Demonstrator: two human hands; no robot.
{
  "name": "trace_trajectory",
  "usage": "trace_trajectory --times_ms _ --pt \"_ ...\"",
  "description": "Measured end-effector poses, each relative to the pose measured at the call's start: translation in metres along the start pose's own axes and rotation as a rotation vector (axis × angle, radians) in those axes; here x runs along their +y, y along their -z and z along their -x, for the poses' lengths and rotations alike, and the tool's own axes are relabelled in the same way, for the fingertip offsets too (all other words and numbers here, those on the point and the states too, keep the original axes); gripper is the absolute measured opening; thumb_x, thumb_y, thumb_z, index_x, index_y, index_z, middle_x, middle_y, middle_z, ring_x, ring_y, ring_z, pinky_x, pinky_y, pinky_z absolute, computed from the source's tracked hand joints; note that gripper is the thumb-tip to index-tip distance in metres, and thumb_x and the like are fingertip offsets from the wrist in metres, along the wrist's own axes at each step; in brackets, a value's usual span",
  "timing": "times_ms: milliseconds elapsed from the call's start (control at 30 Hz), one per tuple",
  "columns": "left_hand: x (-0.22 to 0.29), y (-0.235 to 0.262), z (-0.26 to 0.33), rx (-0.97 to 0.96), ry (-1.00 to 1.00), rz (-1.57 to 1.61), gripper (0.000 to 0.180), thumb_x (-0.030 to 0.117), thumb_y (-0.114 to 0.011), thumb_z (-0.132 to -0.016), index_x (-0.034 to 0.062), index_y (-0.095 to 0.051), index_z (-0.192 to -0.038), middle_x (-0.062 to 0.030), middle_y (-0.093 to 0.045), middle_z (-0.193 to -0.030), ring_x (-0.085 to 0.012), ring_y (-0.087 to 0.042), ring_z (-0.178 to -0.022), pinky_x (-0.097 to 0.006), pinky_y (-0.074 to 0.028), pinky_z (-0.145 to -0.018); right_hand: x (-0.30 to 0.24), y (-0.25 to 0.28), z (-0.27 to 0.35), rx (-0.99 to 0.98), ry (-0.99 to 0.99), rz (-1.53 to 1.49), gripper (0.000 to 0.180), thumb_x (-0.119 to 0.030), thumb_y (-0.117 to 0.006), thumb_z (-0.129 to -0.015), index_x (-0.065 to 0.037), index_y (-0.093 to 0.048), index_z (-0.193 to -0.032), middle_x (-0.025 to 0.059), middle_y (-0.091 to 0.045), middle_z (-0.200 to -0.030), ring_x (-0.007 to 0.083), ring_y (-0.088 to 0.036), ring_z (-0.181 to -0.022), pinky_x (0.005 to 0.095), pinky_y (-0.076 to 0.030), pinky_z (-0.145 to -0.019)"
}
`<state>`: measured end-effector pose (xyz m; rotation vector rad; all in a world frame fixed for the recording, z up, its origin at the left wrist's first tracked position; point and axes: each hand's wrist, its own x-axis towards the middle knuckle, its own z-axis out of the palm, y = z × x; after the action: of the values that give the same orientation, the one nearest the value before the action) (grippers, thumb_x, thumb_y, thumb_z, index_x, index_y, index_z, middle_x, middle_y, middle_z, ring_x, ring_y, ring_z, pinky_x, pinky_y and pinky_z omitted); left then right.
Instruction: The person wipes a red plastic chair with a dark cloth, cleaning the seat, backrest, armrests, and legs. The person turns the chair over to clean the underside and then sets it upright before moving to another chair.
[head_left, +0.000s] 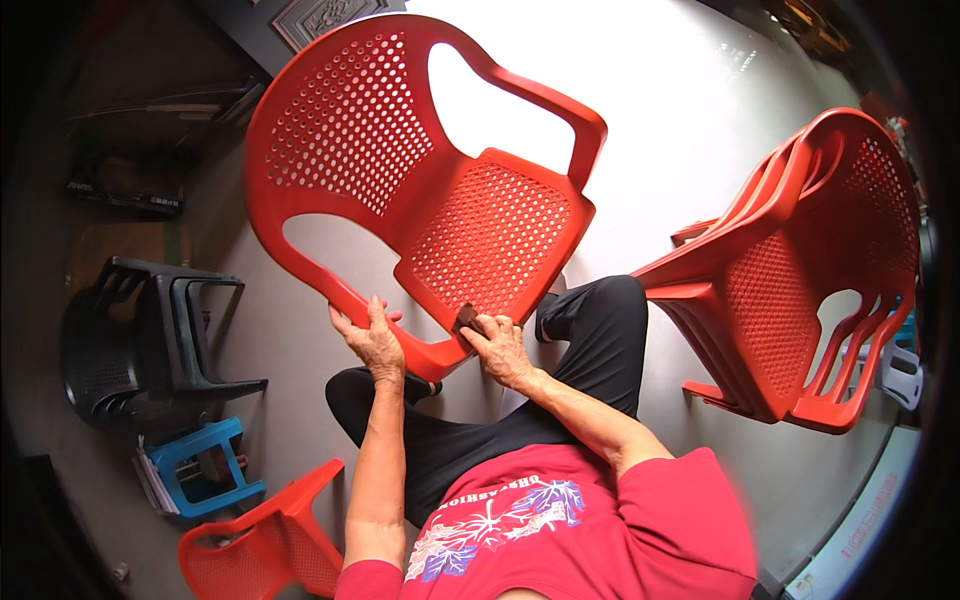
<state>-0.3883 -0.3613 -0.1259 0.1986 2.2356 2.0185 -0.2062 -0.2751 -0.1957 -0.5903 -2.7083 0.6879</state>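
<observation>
A red plastic armchair (425, 225) with a perforated back and seat is tilted in front of me, its seat facing up toward me. My left hand (374, 343) is closed round its near armrest, with the thumb on top. Between the fingers of my right hand (503, 356) is a small dark brown piece, perhaps a pad or folded cloth (465, 317). It presses against the near corner of the seat, close to where the armrest joins. The right fingers hide part of it, so its exact kind is unclear.
At the right stands a stack of red plastic armchairs (765, 320). On the left are stacked black chairs (185, 330) and a blue stool (215, 445). Another red chair (310, 535) lies near my left arm. A grey stool (902, 378) shows behind the right stack.
</observation>
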Motion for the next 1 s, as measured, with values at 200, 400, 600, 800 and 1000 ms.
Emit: trace_trajectory --times_ms 200,400,600,800,1000 --pt "0.024 -0.005 0.007 -0.009 0.063 -0.014 0.070 0.003 -0.060 -0.086 0.0038 -0.018 -0.142 -0.0148 -0.044 -0.125 -0.0198 -0.058 -0.082 -0.029 -0.056 -0.056 0.070 -0.003 -0.040 0.055 -0.110 0.297 0.040 -0.017 -0.049 -0.082 -0.014 -0.056 -0.120 0.0081 -0.045 -0.122 0.0285 -0.043 -0.107 0.0415 -0.040 -0.085" --pt "0.032 -0.004 0.011 -0.023 0.107 -0.039 0.072 0.000 -0.060 -0.084 0.0050 -0.018 -0.142 -0.0146 -0.049 -0.114 -0.0199 -0.059 -0.071 -0.030 -0.055 -0.055 0.153 0.019 -0.088 0.177 -0.344 0.495 0.039 -0.014 -0.049 -0.085 -0.016 -0.052 -0.124 0.0111 -0.045 -0.120 0.0316 -0.044 -0.109 0.0433 -0.042 -0.086" --pt "0.043 -0.010 0.013 -0.002 0.097 -0.020 0.069 0.003 -0.058 -0.086 0.0057 -0.018 -0.142 -0.0129 -0.052 -0.100 -0.0188 -0.058 -0.073 -0.030 -0.056 -0.055 0.198 0.039 -0.126 0.604 -0.712 0.540 0.037 -0.023 -0.055 -0.088 -0.011 -0.049 -0.122 0.0157 -0.045 -0.117 0.0346 -0.045 -0.108 0.0479 -0.047 -0.077" --pt "0.042 -0.006 0.013 -0.025 0.188 0.017 0.070 0.001 -0.056 -0.085 0.0054 -0.016 -0.142 -0.0146 -0.051 -0.107 -0.0195 -0.059 -0.071 -0.030 -0.055 -0.056 0.149 0.020 -0.117 0.255 -0.384 0.580 0.058 -0.038 -0.060 -0.081 -0.005 -0.049 -0.128 0.0092 -0.041 -0.133 0.0293 -0.035 -0.124 0.0448 -0.035 -0.092" --pt "0.034 -0.006 0.009 -0.027 0.101 0.045 0.070 0.001 -0.056 -0.085 0.0047 -0.016 -0.142 -0.0149 -0.049 -0.114 -0.0190 -0.058 -0.074 -0.029 -0.056 -0.055 0.086 -0.020 -0.116 -0.051 0.009 0.293 0.037 -0.013 -0.054 -0.077 -0.011 -0.058 -0.113 0.0031 -0.044 -0.125 0.0287 -0.045 -0.110 0.0394 -0.044 -0.081"
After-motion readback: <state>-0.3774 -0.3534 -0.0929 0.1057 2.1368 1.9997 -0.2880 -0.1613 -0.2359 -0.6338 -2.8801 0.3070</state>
